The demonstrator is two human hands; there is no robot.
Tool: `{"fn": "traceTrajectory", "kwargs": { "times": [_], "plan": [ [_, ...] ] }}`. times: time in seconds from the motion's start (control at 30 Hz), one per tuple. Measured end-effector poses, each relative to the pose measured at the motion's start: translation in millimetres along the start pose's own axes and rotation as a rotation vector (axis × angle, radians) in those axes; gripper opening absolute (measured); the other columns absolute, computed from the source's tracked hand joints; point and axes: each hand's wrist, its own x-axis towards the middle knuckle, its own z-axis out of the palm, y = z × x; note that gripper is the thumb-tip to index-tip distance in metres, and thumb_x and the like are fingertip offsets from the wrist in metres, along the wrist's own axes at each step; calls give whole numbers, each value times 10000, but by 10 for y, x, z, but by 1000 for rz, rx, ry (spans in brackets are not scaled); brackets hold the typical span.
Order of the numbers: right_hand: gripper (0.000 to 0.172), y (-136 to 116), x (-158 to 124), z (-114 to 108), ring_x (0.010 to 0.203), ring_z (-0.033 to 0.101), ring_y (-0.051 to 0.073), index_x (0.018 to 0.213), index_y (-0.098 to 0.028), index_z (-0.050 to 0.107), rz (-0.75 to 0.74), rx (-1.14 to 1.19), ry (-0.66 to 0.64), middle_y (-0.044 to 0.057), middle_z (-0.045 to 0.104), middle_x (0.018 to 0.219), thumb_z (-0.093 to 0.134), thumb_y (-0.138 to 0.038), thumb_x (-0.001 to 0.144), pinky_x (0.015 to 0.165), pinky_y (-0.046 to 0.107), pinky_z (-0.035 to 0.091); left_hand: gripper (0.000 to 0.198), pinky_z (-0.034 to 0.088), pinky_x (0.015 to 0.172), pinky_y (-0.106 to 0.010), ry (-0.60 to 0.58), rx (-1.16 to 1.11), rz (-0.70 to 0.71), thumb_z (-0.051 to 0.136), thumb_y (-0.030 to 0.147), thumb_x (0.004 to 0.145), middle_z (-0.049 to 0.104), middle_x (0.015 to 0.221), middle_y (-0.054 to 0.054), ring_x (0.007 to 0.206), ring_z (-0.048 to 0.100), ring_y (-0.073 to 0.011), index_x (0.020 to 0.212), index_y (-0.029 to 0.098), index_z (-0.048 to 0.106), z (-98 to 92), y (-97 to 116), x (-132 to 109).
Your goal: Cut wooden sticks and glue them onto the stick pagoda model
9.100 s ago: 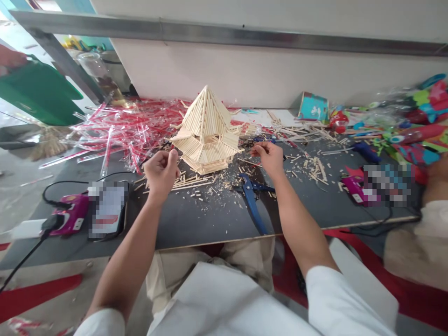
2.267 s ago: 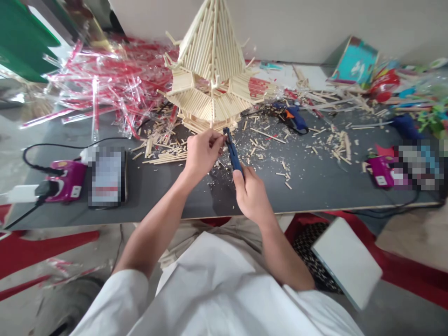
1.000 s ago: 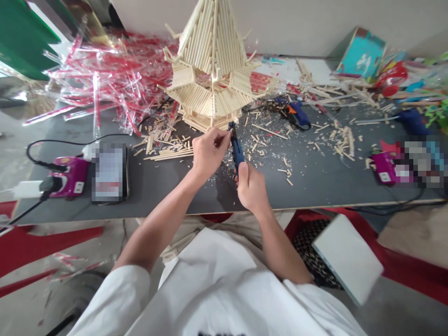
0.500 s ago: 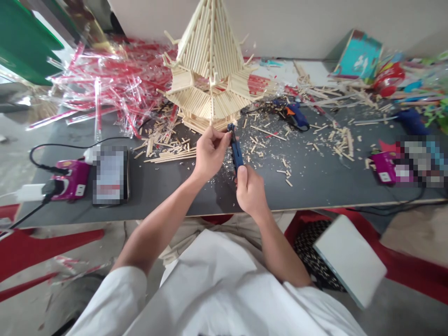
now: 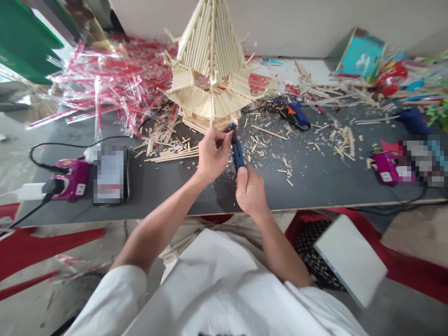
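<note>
Cutters [image 5: 237,151] in right hand [image 5: 249,190], tip at left fingers [image 5: 221,139].

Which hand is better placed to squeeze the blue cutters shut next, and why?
Right, probably. The right hand grips the blue cutters by the handles. The left hand is pinched at their tip, not on the handles.

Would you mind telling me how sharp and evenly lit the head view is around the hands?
Head view: soft, even light, faint shadows beneath the left hand and right hand; both, with the blue cutters, fairly sharp; edges bend and smear; the phone screen is pixelated.
</note>
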Motion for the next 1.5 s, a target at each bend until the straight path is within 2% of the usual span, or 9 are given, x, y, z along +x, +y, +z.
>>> {"fn": "traceTrajectory", "kwargs": {
  "times": [0.2,0.4,0.6,0.67,0.83,0.97,1.1,1.3,1.5],
  "plan": [
    [468,-9,3,12,732,596,261,861,-253,485,-20,-30,18,94,645,779,204,-534,1109,689,392,388,202,670,899,-372,11,-59,37,549,390,1070,770,1189,-80,1264,715,-235,941,252,482,24,13,-13],
    [461,-4,-6,36,739,597,266,884,-245,491,-24,-78,22,104,643,803,193,-517,1109,685,386,373,213,658,881,-322,7,30,19,497,443,1091,746,1273,-86,1235,729,-210,1005,249,519,34,-10,-18],
    [443,-15,-14,105,693,585,262,878,-243,459,40,-142,15,99,632,773,178,-503,1102,646,365,306,225,646,871,-320,35,-48,65,545,432,1068,778,1098,-70,1267,711,-218,958,244,494,19,-61,-24],
    [448,-24,-10,114,693,588,256,881,-237,468,52,-156,9,101,642,781,180,-502,1101,644,357,298,234,637,857,-301,50,-40,57,549,439,1064,781,1026,-57,1212,736,-203,955,237,499,13,-80,-18],
    [473,-34,-8,114,682,592,250,902,-219,510,59,-206,14,104,666,787,178,-484,1111,634,351,272,213,623,721,-231,129,-7,-14,636,416,1017,779,903,-18,806,774,-126,1001,211,580,-24,-75,-5],
    [476,-50,-14,107,710,615,252,928,-208,542,63,-213,3,112,693,829,197,-475,1117,640,347,280,246,655,743,-246,138,3,-27,665,396,997,813,1015,-32,818,791,-138,1151,205,689,-77,-41,-10],
    [481,-85,-4,58,728,632,250,927,-205,558,91,-191,-2,109,702,822,213,-482,1118,654,341,316,254,650,726,-235,110,130,-32,638,411,1016,811,888,-18,758,792,-137,1057,193,762,-119,9,-8],
    [510,-71,-1,-196,810,667,288,1034,-167,620,156,-300,-4,139,722,917,254,-511,1117,700,361,385,359,677,701,-283,45,-189,-124,648,500,1000,817,912,-75,758,799,-164,1029,150,726,-134,147,39],
    [575,68,-49,-398,1024,646,390,1273,-21,598,108,-684,13,248,652,1115,401,-527,1080,879,464,488,369,672,635,-272,-61,-354,-212,668,496,994,814,928,-110,762,805,-179,1016,131,711,-161,277,53]
  ]
}}
